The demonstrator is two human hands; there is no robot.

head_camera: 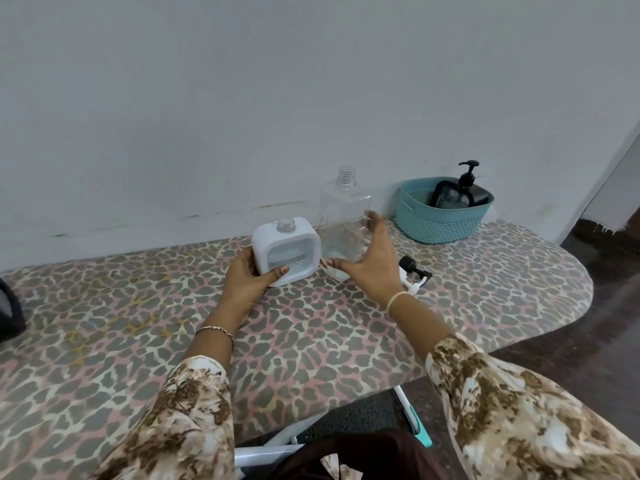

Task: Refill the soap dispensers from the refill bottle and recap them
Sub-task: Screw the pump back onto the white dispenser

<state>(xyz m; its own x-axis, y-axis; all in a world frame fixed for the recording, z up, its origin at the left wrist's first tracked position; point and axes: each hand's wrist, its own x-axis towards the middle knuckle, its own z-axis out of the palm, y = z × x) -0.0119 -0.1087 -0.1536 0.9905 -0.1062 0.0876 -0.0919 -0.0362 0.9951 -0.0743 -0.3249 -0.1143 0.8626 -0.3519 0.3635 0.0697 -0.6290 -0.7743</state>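
Observation:
A square white soap dispenser (287, 249) with a clear window stands uncapped on the leopard-print board, its neck open. My left hand (247, 275) grips its lower left side. Just right of it stands a tall clear refill bottle (343, 216), also uncapped, nearly empty with a little liquid at the bottom. My right hand (369, 261) wraps around its lower right side, thumb in front. Two pump heads (414, 273), one black and one white, lie on the board right of my right hand.
A teal basket (443, 220) at the back right holds a black pump dispenser (469, 188). The wall runs close behind the bottles. The ironing board (311, 341) ends in a rounded edge at the right, with dark floor beyond. A dark object (10, 313) sits at the left edge.

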